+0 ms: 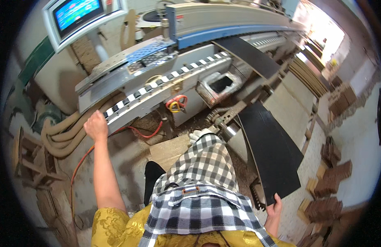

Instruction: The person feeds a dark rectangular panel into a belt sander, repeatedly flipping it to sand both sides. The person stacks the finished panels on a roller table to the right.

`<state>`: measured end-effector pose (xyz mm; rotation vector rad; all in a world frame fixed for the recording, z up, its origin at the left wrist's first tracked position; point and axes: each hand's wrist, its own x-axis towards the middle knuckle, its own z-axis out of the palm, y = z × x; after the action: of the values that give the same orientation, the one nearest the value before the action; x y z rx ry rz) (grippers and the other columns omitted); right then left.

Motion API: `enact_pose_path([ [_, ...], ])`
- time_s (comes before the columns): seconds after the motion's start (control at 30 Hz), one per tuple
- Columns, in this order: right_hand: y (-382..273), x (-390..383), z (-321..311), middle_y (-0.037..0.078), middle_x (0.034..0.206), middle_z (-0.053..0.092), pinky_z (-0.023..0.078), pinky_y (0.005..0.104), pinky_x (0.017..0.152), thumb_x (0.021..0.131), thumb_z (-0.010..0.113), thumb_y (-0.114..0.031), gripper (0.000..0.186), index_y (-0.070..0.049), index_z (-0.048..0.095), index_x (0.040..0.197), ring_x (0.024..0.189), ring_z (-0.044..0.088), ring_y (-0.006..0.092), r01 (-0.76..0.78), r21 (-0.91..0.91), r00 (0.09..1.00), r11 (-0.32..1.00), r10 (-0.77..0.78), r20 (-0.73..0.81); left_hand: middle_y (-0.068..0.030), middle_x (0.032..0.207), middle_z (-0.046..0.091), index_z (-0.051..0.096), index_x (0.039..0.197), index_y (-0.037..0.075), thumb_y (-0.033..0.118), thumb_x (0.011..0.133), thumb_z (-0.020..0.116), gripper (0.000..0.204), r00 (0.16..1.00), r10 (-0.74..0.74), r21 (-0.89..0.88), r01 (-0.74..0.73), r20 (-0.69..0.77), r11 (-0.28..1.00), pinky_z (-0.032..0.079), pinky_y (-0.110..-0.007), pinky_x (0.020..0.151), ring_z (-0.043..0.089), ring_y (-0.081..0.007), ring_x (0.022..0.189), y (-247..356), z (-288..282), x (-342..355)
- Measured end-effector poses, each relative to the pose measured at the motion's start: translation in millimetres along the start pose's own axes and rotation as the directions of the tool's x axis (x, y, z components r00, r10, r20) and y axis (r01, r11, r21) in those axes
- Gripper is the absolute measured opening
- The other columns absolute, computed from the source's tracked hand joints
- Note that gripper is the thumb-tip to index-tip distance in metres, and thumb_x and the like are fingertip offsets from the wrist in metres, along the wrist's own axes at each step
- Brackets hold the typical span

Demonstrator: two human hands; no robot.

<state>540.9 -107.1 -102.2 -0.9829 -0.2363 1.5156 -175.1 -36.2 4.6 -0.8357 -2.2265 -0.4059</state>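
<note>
My left hand [95,125] is closed round the near end of the machine's roller rail [155,84], a long bar with black and white rollers along its top. At the lower right, my right hand [274,208] grips the near edge of a black panel [272,152], its thumb and fingers at the panel's corner. The panel lies slanted beside me, and another black sheet overlaps under it. Farther off, a second dark panel [250,55] rests across the rail against the machine's blue-edged beam [240,31].
A control screen [78,14] hangs at the upper left. Thick hoses [60,142] and a wooden stool [34,160] stand left; a red air line [147,133] trails below the rail. Stacked brown boards [307,76] and brown piles [328,185] lie on the right.
</note>
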Motion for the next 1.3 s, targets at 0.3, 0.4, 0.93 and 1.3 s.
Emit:
enact_pose_path([
  [0.3, -4.0, -15.3, 93.0, 0.017, 0.115, 0.052, 0.039, 0.0419, 0.096, 0.064, 0.055, -0.001, 0.063, 0.001, 0.039, 0.124, 0.106, 0.051, 0.0326, 0.122, -0.049, 0.967, 0.991, -0.107, 0.232, -0.0118, 0.068, 0.061, 0.060, 0.066, 0.007, 0.025, 0.085, 0.043, 0.031, 0.999, -0.036, -0.085, 0.034, -0.021, 0.996, 0.040, -0.041, 0.066, 0.057, -0.0279, 0.068, -6.0, -3.2, -3.9],
  [0.4, 8.9, 11.6, 120.8, 0.016, 0.113, 0.053, 0.043, 0.0436, 0.091, 0.064, 0.055, -0.003, 0.062, -0.001, 0.040, 0.124, 0.102, 0.053, 0.0330, 0.025, -0.067, 0.951, 0.997, -0.002, 0.311, -0.0109, 0.066, 0.061, 0.059, 0.064, 0.007, 0.023, 0.083, 0.045, 0.029, 0.999, -0.031, -0.095, 0.027, -0.040, 0.995, 0.039, -0.041, 0.065, 0.057, -0.0276, 0.067, -4.8, -1.8, -3.1],
  [0.93, 157.1, 12.1, 356.7, 0.006, 0.097, 0.057, 0.046, 0.0310, 0.078, 0.079, 0.061, -0.010, 0.032, -0.001, 0.049, 0.106, 0.088, 0.056, 0.0161, -0.292, -0.414, 0.624, 0.862, 0.500, 0.601, -0.0090, 0.065, 0.061, 0.059, 0.060, 0.007, 0.022, 0.082, 0.046, 0.030, 0.995, -0.018, -0.103, 0.008, -0.098, 0.995, 0.040, -0.039, 0.065, 0.057, -0.0260, 0.064, -1.4, -4.9, -3.4],
  [1.3, 195.3, -20.1, 386.6, 0.002, 0.067, 0.055, 0.041, 0.0202, 0.043, 0.082, 0.060, -0.019, 0.016, -0.004, 0.055, 0.081, 0.049, 0.053, 0.0109, -0.181, -0.664, 0.564, 0.725, 0.630, 0.534, -0.0101, 0.064, 0.060, 0.059, 0.062, 0.006, 0.022, 0.083, 0.045, 0.029, 0.997, -0.031, -0.110, 0.024, -0.065, 0.994, 0.039, -0.038, 0.067, 0.056, -0.0258, 0.065, 0.6, -7.3, -3.5],
])
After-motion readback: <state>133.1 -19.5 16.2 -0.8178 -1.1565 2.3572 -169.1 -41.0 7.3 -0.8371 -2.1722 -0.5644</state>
